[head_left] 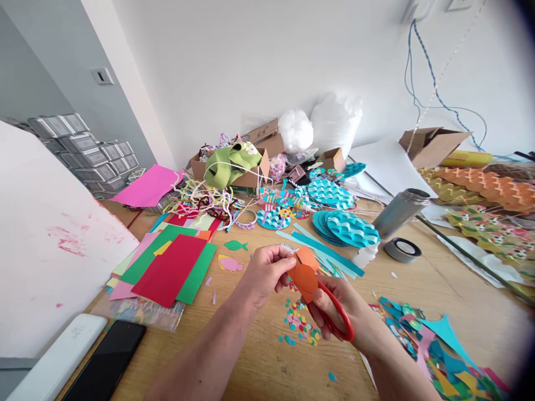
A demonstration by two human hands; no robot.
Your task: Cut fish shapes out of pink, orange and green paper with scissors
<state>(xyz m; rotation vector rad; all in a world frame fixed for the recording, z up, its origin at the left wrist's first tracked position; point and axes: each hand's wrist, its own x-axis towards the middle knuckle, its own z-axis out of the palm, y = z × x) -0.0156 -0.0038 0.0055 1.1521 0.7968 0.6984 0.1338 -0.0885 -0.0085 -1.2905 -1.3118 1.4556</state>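
Counter (267,365): pale wood, strewn with craft materials; both hands are above its near middle.
Coloured sheets (163,275): stacked on the left; a red one on top, green ones beneath.
Paper scraps (449,348): heaped at the near right; turquoise, pink and yellow among them.
Steel bottle (399,216): upright beyond the right hand; its dark-rimmed lid (402,249) is just beside it.
Left hand (267,269): its grip pinches the left side of the orange paper between thumb and fingers.
Right hand (336,303): its grip is curled about the scissors' handles, thumb uppermost.
Scissors (346,327): red-handled; the blades are mostly hidden by the paper, so I cannot tell how far apart they stand.
Orange paper (306,277): between the two grips, raised over the counter; a drawn outline shows on it.
Fish cut-outs (230,264): one pink and yellow, one green; both left of the left hand.
Paper dots (301,323): multicoloured, scattered below the orange paper.
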